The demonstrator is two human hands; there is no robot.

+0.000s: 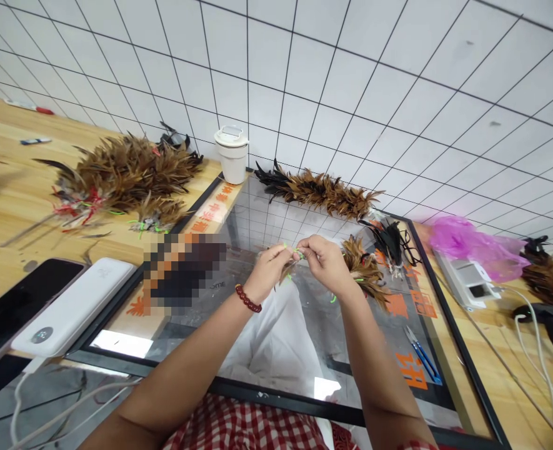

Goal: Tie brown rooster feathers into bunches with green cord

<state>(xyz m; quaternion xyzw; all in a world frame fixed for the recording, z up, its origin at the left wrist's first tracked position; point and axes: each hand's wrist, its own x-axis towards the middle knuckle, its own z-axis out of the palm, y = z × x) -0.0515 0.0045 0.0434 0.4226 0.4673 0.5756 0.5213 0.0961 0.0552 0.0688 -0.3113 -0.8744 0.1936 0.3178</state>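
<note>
My left hand (pixel 267 270), with a red bead bracelet on its wrist, and my right hand (pixel 325 261) meet above a glass panel (pixel 304 325). Both pinch a small bunch of brown feathers (pixel 289 269) with a thin green tie (pixel 297 251) between the fingertips. A loose pile of brown feathers (pixel 365 269) lies just right of my right hand. A long string of brown and black feathers (pixel 316 189) lies along the far edge of the glass, by the tiled wall.
A big heap of brown feathers (pixel 121 178) sits on the wooden table at left. A white cup (pixel 232 153) stands by the wall. A phone (pixel 18 306) and white power bank (pixel 72 306) lie at near left. Blue scissors (pixel 423 356), a pink bag (pixel 468 240), a white device (pixel 466 281).
</note>
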